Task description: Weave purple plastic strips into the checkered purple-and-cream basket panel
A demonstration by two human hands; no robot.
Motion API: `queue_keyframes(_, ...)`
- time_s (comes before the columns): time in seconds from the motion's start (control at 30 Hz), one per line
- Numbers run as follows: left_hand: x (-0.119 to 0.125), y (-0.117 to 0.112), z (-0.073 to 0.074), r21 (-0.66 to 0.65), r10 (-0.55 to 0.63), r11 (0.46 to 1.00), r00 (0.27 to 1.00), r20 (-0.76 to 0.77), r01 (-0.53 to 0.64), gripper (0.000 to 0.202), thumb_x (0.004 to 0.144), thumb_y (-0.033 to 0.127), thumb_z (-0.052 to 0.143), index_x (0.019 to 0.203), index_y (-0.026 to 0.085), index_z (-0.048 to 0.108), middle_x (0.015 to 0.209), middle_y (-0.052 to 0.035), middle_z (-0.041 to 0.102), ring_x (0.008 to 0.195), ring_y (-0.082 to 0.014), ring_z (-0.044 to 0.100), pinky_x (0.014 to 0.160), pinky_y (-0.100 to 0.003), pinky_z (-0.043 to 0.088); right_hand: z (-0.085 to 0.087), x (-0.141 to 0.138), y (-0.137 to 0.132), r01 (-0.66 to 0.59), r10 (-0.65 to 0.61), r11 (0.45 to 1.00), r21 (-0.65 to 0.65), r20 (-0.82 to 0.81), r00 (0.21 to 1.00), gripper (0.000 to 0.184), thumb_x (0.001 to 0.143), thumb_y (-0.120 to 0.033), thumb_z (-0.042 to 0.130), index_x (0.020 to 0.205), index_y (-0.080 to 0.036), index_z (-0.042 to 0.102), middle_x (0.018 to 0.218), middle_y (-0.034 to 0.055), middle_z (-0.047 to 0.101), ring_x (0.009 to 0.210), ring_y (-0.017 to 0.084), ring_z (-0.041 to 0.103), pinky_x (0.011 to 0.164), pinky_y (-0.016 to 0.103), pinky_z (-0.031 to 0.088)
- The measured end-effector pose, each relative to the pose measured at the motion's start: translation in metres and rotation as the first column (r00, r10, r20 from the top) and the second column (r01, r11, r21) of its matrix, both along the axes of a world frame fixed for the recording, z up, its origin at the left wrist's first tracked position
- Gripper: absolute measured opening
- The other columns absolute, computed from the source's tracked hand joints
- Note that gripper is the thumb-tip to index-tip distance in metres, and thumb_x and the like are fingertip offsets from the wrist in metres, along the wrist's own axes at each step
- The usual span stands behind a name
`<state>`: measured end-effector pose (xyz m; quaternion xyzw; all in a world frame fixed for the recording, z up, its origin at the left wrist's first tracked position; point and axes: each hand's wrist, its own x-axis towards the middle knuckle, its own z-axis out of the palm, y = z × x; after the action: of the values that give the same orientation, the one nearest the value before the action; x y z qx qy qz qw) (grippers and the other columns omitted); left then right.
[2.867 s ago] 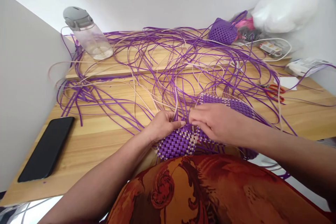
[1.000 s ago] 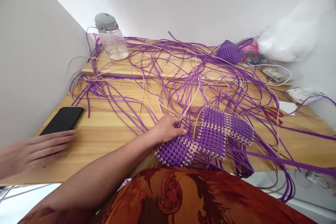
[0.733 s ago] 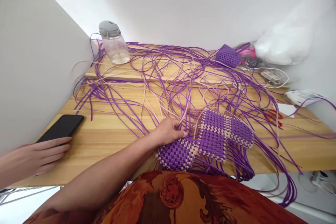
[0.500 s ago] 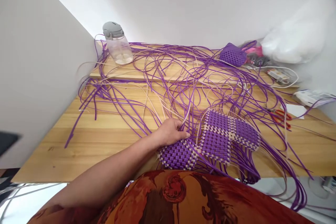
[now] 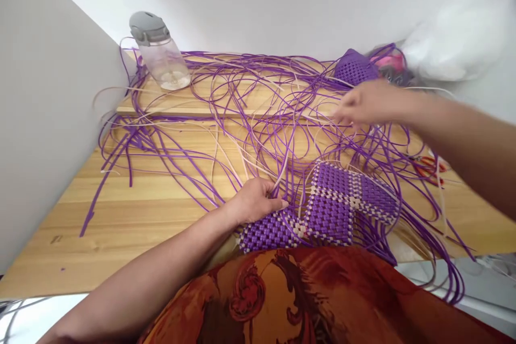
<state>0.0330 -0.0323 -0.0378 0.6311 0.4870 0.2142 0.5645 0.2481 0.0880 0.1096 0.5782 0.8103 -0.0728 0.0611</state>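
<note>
My left hand (image 5: 260,201) is closed at the upper edge of a woven purple and cream piece (image 5: 332,201), thumb and fingers pinching purple and cream plastic strands there. The piece lies at the table's front edge, partly against my clothing, its lower left section under my hand. Loose strands (image 5: 258,145) fan out from its top edge across the table. Over the strands at the right, my right hand (image 5: 363,105) is raised, blurred, with its fingers drawn together. Whatever they hold is not clear.
A clear bottle (image 5: 163,59) with a grey lid stands at the back left. A purple woven item (image 5: 355,68) sits at the back right beside a white plastic bag (image 5: 455,45). Orange-handled scissors (image 5: 430,170) lie at the right, partly behind my right forearm.
My right hand and forearm have come into view from the right, above the strands. My left hand keeps its pinch at the woven edge. The camera view has shifted slightly.
</note>
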Motion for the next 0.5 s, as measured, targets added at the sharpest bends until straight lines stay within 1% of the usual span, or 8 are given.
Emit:
queue_keyframes(0.03,0.000,0.000,0.001,0.000,0.001,1.000,1.000,0.003,-0.001,0.023,0.073,0.037,0.062,0.067,0.015,0.064,0.061,0.0024,0.058,0.056,-0.0118,0.050,0.054,-0.022,0.038,-0.011,-0.007,-0.017,-0.117,0.116,0.988,-0.099,-0.010,0.993,0.068,0.091,-0.053,0.027,0.073,-0.001,0.066,0.062,0.0014,0.061,0.057,0.003,0.052,0.061,0.024,0.031)
queue_keyframes(0.1,-0.001,0.000,0.003,0.002,0.010,1.000,1.000,-0.003,-0.010,0.023,0.072,0.037,0.062,0.068,0.015,0.066,0.060,0.0022,0.059,0.056,-0.0121,0.050,0.054,-0.022,0.039,-0.034,-0.017,-0.061,-0.361,0.340,0.883,-0.299,-0.120,0.933,0.057,0.083,-0.059,0.046,0.068,-0.009,0.067,0.057,0.0002,0.061,0.053,0.005,0.048,0.056,0.023,0.029)
queue_keyframes(0.13,-0.001,0.001,0.004,0.005,0.012,1.000,1.000,-0.010,-0.012,0.023,0.072,0.037,0.062,0.068,0.015,0.066,0.060,0.0021,0.059,0.056,-0.0123,0.050,0.054,-0.022,0.039,-0.044,-0.020,-0.084,-0.454,0.405,0.818,-0.352,-0.207,0.891,0.048,0.080,-0.058,0.052,0.069,-0.014,0.068,0.061,-0.0003,0.063,0.054,0.007,0.050,0.055,0.022,0.030)
queue_keyframes(0.17,-0.001,0.001,0.005,0.008,0.011,1.000,1.000,-0.013,-0.011,0.023,0.072,0.037,0.063,0.069,0.014,0.067,0.059,0.0019,0.058,0.056,-0.0124,0.050,0.054,-0.022,0.039,-0.053,-0.022,-0.104,-0.478,0.414,0.792,-0.380,-0.240,0.878,0.040,0.081,-0.052,0.055,0.069,-0.016,0.067,0.063,-0.0001,0.064,0.054,0.008,0.051,0.054,0.023,0.030)
queue_keyframes(0.23,-0.001,0.001,0.006,0.017,0.006,1.000,1.000,-0.019,-0.005,0.023,0.072,0.036,0.062,0.069,0.014,0.067,0.060,0.0017,0.058,0.057,-0.0125,0.049,0.055,-0.022,0.039,-0.062,-0.024,-0.129,-0.464,0.407,0.815,-0.346,-0.226,0.885,0.027,0.086,-0.038,0.052,0.074,-0.017,0.064,0.067,0.0016,0.064,0.058,0.011,0.054,0.056,0.024,0.032)
queue_keyframes(0.33,-0.001,0.001,0.004,0.031,0.003,1.000,0.999,-0.043,-0.001,0.022,0.072,0.035,0.062,0.068,0.014,0.066,0.060,0.0023,0.056,0.058,-0.0121,0.048,0.055,-0.022,0.037,-0.061,-0.020,-0.132,-0.430,0.402,0.882,-0.194,-0.169,0.900,0.021,0.091,-0.021,0.041,0.091,-0.016,0.061,0.079,0.0051,0.064,0.068,0.014,0.057,0.062,0.026,0.036)
queue_keyframes(0.37,-0.001,0.001,0.004,0.036,0.002,0.999,0.999,-0.052,-0.001,0.021,0.072,0.034,0.061,0.067,0.014,0.064,0.060,0.0027,0.055,0.057,-0.0117,0.047,0.054,-0.021,0.036,-0.058,-0.019,-0.128,-0.468,0.448,0.873,-0.133,-0.157,0.880,0.021,0.091,-0.018,0.040,0.096,-0.015,0.060,0.084,0.0063,0.063,0.072,0.015,0.057,0.064,0.026,0.037)
queue_keyframes(0.5,-0.001,0.000,0.002,0.050,-0.009,0.999,0.998,-0.065,0.012,0.021,0.072,0.033,0.060,0.062,0.015,0.059,0.056,0.0044,0.048,0.054,-0.0098,0.041,0.052,-0.021,0.032,-0.045,-0.020,-0.112,-0.674,0.673,0.739,0.007,-0.061,0.737,0.022,0.087,-0.013,0.042,0.095,-0.013,0.062,0.092,0.0103,0.062,0.083,0.019,0.055,0.072,0.031,0.039)
